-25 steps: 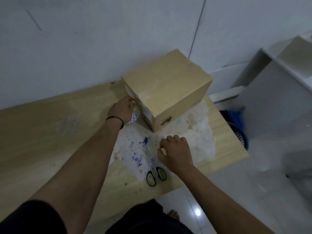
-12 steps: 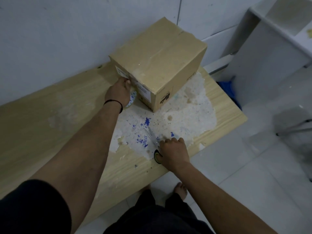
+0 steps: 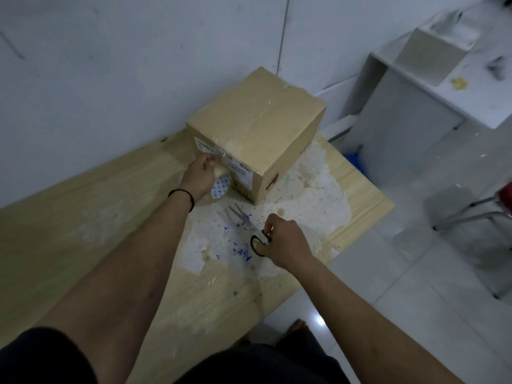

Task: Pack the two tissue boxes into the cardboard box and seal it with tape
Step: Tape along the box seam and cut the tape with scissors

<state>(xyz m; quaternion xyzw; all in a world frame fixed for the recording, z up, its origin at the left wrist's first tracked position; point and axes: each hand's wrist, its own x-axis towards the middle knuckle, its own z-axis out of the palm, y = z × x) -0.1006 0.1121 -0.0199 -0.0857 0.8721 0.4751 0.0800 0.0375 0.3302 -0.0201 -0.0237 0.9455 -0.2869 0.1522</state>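
The cardboard box (image 3: pixel 259 134) sits closed on the far part of the wooden desk (image 3: pixel 69 231), close to the white wall (image 3: pixel 110 65), with one corner turned toward the person. A strip of clear tape runs across its top and down the near-left side, where a printed label is stuck. The tissue boxes are not visible.

The left hand (image 3: pixel 199 176) is closed around a roll of clear tape (image 3: pixel 220 187) and holds it just beside the box's near-left face — the tape stretches from the roll up to the box's edge. A black band circles that wrist.

The right hand (image 3: pixel 285 241) is clamped on the black handles of a pair of scissors (image 3: pixel 246 223), fingers through the loops. The blades stand apart and point toward the box's lower corner, over a patch of the desk where the surface has peeled white and is flecked with blue.

To the right, beyond the desk edge, stand a white cabinet (image 3: pixel 415 120) and a tiled floor (image 3: pixel 415 300).
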